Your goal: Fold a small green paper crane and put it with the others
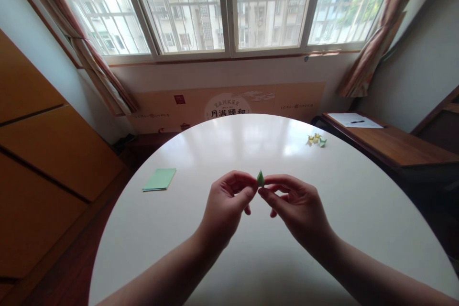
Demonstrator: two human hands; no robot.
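Note:
A tiny folded piece of green paper (260, 179) is pinched between the fingertips of both my hands above the middle of a round white table (222, 148). My left hand (225, 205) grips its left side with thumb and forefinger closed. My right hand (297, 205) grips its right side the same way, other fingers curled. A small stack of green paper sheets (159, 179) lies flat on the table to the left, apart from my hands.
Several small folded paper figures (316, 140), yellow and green, sit at the table's far right. A wooden desk (394, 143) with a white sheet and pen (355, 121) stands at the right. Windows with curtains fill the back wall; wooden cabinets line the left.

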